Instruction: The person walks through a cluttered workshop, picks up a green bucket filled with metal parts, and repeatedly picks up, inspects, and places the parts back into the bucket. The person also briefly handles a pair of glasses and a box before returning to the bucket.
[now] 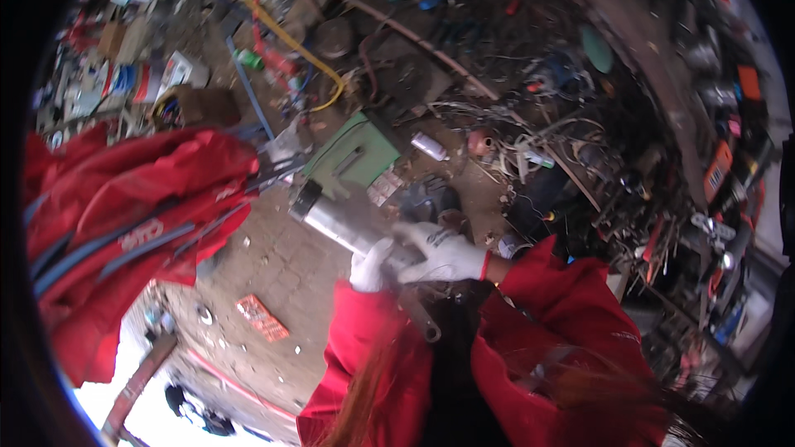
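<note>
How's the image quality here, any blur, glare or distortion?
Head view: strong fisheye, black corners, edges bending toward the rim. The bottom left corner is blown out white. The red sleeve and dark hair low in the frame are smeared; both gloved hands on the metal cylinder are fairly sharp. The clutter at top is soft and dim.

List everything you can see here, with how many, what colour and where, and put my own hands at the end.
Metal cylinder: one, silver, centre, held in both hands.
Box: one, green, just above the cylinder.
Red fabric: one bundle, red with blue stripes, left.
Hose: one, yellow, upper centre.
Flat packet: one, orange, on the ground lower left.
Tools and wires: too many to count, mixed colours, right.
Left hand: white glove, red sleeve, on the cylinder.
Right hand: white glove, red sleeve, on the cylinder.
</note>
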Demonstrator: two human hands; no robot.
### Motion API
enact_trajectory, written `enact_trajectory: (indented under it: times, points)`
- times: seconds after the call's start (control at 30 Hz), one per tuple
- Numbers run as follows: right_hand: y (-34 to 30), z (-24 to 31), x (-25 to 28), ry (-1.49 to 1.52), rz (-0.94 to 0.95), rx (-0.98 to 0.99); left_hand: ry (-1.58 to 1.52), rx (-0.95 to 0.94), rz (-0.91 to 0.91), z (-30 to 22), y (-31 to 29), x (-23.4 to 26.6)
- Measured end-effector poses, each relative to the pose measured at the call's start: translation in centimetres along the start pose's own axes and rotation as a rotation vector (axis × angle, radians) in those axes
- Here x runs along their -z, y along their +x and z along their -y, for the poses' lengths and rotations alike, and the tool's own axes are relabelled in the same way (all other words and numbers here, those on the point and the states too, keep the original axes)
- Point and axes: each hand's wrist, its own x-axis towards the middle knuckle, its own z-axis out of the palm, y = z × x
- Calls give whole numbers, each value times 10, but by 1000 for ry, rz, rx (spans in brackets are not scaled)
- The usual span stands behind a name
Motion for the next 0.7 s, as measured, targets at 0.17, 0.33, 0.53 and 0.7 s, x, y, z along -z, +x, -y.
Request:
enact_trajectory:
  times: [0.17, 0.33, 0.53, 0.7]
  points:
    - [-33, -15, -44, -44, -81, -182, 570, 20, 72, 23, -3, -7]
    - [-111, -36, -68, 251, -489, -200, 688, 24, 191, 53, -16, 3]
    - [-241, -69, -77, 390, -966, -757, 299, 296, 112, 82, -16, 9]
    - [-305, -172, -20, 374, -1517, -981, 550, 211, 189, 77, -14, 1]
